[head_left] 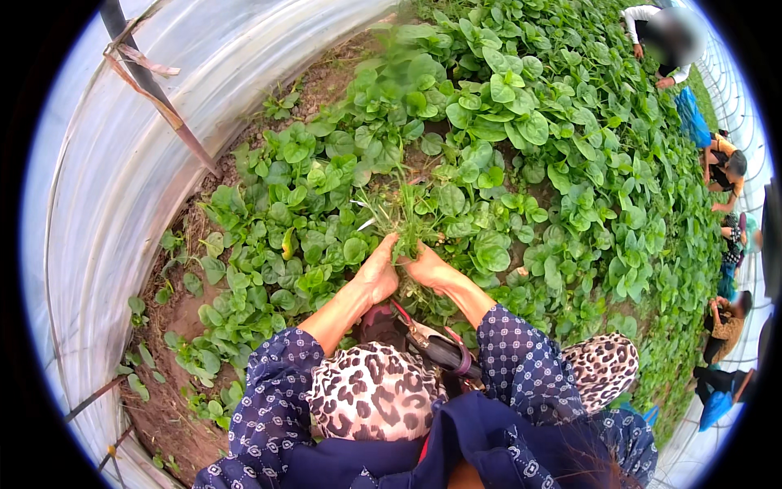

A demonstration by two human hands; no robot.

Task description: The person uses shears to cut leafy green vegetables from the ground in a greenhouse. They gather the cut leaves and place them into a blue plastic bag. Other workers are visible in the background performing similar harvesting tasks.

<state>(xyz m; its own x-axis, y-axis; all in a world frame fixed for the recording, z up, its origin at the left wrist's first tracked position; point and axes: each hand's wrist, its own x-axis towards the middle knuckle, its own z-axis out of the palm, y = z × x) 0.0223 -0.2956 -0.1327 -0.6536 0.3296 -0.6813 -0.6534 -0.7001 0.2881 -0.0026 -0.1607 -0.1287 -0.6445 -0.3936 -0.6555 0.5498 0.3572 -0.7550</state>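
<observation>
Left hand [378,273] and right hand [429,267] side by side, both clenched round the base of one grass tuft [401,213] rising among broad-leaved plants [497,130]. Tuft upright, at the middle of the bed, just ahead of leopard-print knees [373,391]. Plastic tunnel wall [122,171] at left. Other people [723,167] crouched far right.

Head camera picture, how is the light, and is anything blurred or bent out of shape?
Head view: soft, even daylight through the plastic sheeting, which shows pale glare; shadows are faint. Fisheye bends the sheeting and crop rows toward the rim, with black corners. Both hands, left hand and right hand, and the grass tuft they grip are sharp. The far person at top right is blurred.
</observation>
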